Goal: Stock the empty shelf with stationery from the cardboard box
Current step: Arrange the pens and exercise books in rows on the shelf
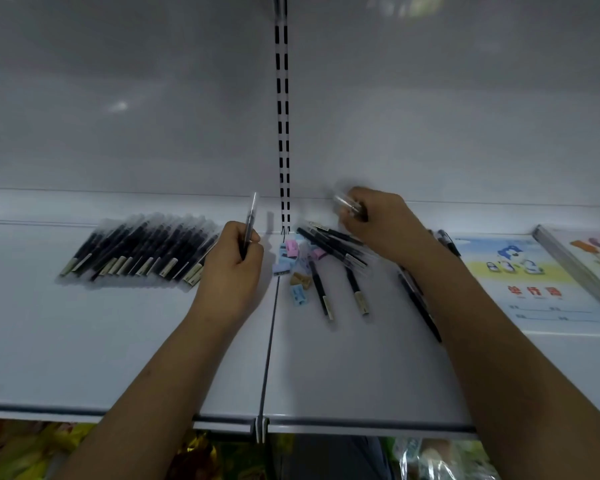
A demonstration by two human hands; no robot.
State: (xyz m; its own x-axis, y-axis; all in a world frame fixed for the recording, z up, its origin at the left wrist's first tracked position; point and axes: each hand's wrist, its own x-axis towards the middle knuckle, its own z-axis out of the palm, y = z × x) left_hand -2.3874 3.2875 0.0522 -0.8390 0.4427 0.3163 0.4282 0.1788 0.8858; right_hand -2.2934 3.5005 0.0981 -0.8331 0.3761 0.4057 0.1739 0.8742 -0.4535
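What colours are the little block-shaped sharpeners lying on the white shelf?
The small plastic sharpeners are pink, light blue, lilac and tan, seen in the head view.

Right hand (378, 223) motion-blurred; clear item (347, 202) in its grip smeared, kind unclear. Right forearm hides part of dark pens (420, 299) right of slotted upright (282, 133). Booklet (596, 258) far right of upright cut by frame edge. Goods (201, 455) below shelf lip (326, 424) blurred, unidentifiable.
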